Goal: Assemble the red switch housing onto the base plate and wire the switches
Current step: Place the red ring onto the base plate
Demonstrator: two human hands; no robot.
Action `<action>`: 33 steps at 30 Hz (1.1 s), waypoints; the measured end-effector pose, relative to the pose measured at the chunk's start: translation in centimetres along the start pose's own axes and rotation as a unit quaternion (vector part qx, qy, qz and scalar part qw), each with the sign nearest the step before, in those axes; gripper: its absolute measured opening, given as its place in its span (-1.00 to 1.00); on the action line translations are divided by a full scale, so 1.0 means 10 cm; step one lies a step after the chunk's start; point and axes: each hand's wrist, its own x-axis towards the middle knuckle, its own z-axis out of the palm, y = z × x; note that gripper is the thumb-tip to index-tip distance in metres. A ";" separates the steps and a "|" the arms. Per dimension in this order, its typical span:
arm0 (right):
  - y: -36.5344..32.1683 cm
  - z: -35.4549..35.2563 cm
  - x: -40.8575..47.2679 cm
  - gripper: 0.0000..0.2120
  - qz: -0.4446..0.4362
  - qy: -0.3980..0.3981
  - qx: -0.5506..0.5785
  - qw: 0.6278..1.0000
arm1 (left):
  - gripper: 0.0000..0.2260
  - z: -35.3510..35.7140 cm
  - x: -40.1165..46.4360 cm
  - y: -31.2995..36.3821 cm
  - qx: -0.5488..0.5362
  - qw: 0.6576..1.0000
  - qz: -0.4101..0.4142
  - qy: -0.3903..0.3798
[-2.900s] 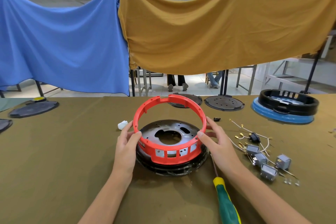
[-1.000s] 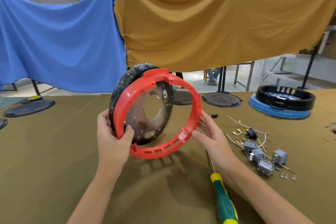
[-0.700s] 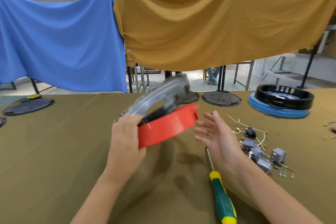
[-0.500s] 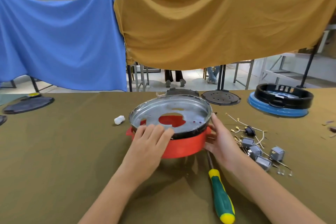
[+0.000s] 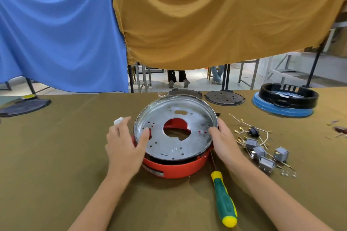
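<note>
A worker steadies an upturned appliance base on an olive-draped bench, the silver base plate lying face-up on top of the red switch housing, which sits on the cloth near the middle of the table. The left hand, blurred and with fingers spread loosely, has its thumb on the plate's left rim; whether the other fingers touch is unclear. The right hand curls around the right edge, apparently bracing the two parts so they stay nested. Placing the plate uppermost seems meant to expose its screw holes. A green-handled screwdriver lies just right of the housing, within easy reach of the right hand. Farther right, grey rocker switches and loose wires with brass terminals wait in a cluster, none yet fitted. A small white object lies beyond the left fingertips.
</note>
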 end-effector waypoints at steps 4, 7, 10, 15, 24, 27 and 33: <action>0.00 0.04 0.01 -0.55 -0.039 0.018 0.011 0.999 | -0.50 0.08 0.01 -0.08 -0.026 0.992 -0.029 -0.123; -0.03 0.00 0.01 -0.57 -0.069 0.037 0.031 0.996 | -0.56 0.06 0.03 -0.03 -0.168 0.983 0.003 -0.074; -0.06 -0.01 -0.03 -0.58 -0.094 0.026 0.028 0.995 | -0.56 -0.04 0.03 0.03 -0.253 0.966 0.046 -0.022; -0.06 0.04 -0.07 -0.64 -0.106 0.021 0.019 0.994 | -0.46 -0.08 0.00 0.05 -0.278 0.960 0.041 -0.003; -0.02 -0.04 0.01 -0.68 -0.099 0.091 0.058 0.989 | -0.55 -0.06 -0.09 0.11 -0.273 0.958 0.081 -0.040; -0.03 -0.09 0.08 -0.71 -0.033 0.122 0.080 0.989 | -0.56 -0.06 -0.11 0.10 -0.261 0.960 0.077 -0.066; 0.01 -0.20 0.18 -0.65 0.041 0.138 0.177 0.974 | -0.68 -0.10 -0.11 0.05 -0.187 0.962 0.160 -0.118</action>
